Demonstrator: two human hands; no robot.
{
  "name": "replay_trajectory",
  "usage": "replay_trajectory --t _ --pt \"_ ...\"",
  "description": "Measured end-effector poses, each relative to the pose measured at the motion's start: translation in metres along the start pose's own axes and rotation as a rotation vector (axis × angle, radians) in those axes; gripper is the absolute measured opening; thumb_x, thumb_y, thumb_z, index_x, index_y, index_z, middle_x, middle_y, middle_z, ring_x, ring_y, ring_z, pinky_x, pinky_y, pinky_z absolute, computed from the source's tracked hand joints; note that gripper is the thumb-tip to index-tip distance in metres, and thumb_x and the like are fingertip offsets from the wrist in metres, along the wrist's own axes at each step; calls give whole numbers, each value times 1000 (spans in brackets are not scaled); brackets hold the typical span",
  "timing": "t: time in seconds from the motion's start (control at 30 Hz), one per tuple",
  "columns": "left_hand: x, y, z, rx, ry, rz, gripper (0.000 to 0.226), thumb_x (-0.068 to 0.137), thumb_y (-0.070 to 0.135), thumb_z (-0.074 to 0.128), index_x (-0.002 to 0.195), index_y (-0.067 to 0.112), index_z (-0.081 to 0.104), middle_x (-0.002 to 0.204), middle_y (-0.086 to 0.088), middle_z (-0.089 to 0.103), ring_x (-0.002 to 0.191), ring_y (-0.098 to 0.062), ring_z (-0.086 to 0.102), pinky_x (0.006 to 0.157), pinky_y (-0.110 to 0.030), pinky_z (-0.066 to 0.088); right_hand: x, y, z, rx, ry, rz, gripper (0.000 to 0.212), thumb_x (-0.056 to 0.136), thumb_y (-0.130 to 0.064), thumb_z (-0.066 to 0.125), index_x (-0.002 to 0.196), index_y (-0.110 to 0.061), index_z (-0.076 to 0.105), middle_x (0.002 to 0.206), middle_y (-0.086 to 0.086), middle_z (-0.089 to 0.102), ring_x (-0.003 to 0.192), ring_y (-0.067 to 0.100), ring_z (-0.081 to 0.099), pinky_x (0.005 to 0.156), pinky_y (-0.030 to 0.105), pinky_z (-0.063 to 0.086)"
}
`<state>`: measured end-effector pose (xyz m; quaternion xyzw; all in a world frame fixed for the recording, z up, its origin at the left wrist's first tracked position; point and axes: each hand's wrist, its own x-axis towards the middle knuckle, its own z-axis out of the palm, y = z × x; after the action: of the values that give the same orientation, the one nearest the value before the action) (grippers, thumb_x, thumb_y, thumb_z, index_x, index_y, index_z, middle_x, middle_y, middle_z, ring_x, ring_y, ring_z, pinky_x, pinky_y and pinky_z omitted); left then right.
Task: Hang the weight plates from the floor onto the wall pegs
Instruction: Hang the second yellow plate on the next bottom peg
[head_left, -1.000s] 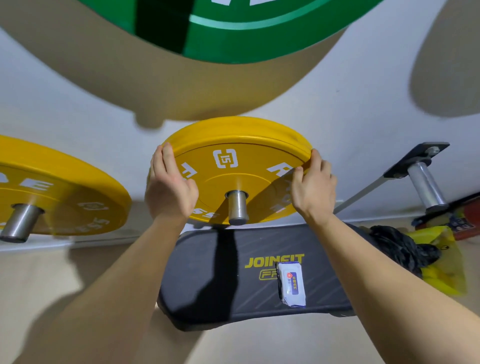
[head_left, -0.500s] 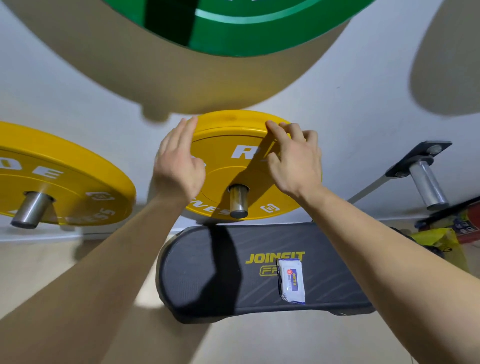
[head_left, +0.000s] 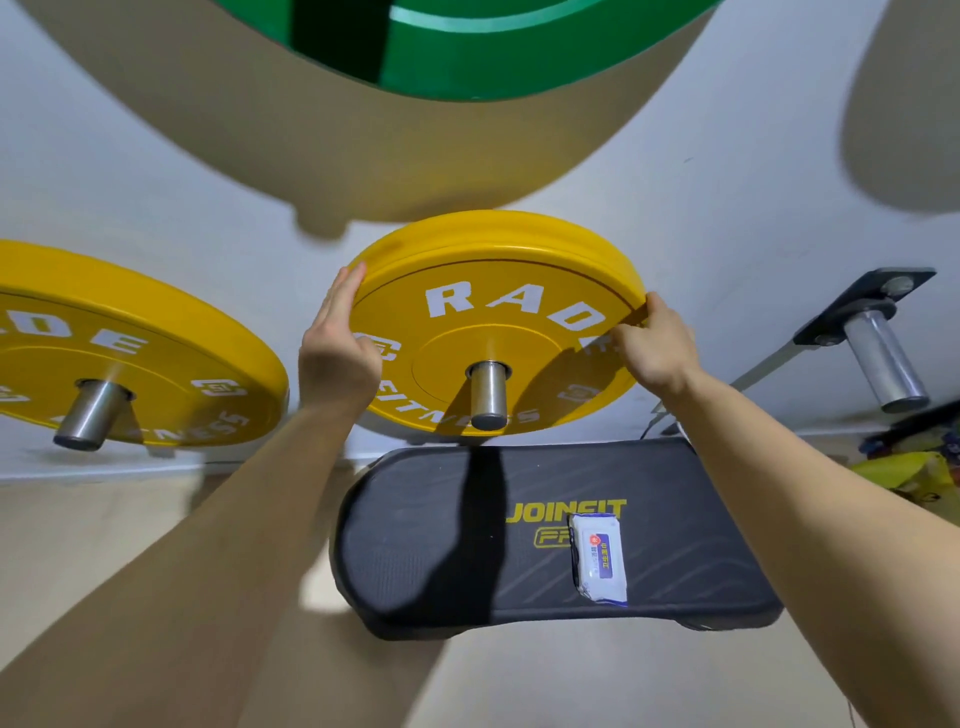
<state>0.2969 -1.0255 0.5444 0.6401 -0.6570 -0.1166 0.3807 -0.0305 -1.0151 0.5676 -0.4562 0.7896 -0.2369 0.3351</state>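
A yellow weight plate (head_left: 488, 306) with white lettering hangs on a steel wall peg (head_left: 487, 395) in the middle of the view. My left hand (head_left: 337, 348) lies against the plate's left rim with fingers straight. My right hand (head_left: 649, 348) pinches the right rim, fingers curled over its edge. A second yellow plate (head_left: 130, 358) hangs on its own peg (head_left: 88, 415) at the left. A green plate (head_left: 457, 47) hangs higher up on the wall.
A bare steel peg (head_left: 883, 364) on a black bracket juts from the wall at the right. Below the plates a black step board (head_left: 467, 545) lies on the floor with a white wipes pack (head_left: 600, 564) on it. A yellow bag (head_left: 909, 478) sits at the far right.
The plate has been turned on its peg, so the lettering now reads across the top. Both hands shifted from its upper face back to the left and right rims.
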Motion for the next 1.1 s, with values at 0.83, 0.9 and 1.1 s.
replay_trajectory --t 0.83,0.9,1.1 --pt "-11 -59 16 -651 -54 -1113 92 57 85 65 127 26 54 132 -7 59 122 -33 55 102 -53 42 11 28 21 729 42 428 52 89 -59 45 122 -21 58 112 11 65 100 28 66 83 47 55" --pt "-18 -47 23 -825 -179 -1185 97 70 91 48 142 25 45 137 -15 52 129 -39 48 105 -58 41 9 37 36 902 -113 486 68 94 -72 38 137 -21 52 113 14 67 101 30 68 84 47 55" --pt "-12 -32 58 -1438 -306 -1346 146 36 99 58 157 29 18 157 -27 28 136 -53 37 105 -65 39 19 28 70 1186 -220 523 106 77 -93 25 155 -21 29 148 22 46 121 39 59 98 56 49"
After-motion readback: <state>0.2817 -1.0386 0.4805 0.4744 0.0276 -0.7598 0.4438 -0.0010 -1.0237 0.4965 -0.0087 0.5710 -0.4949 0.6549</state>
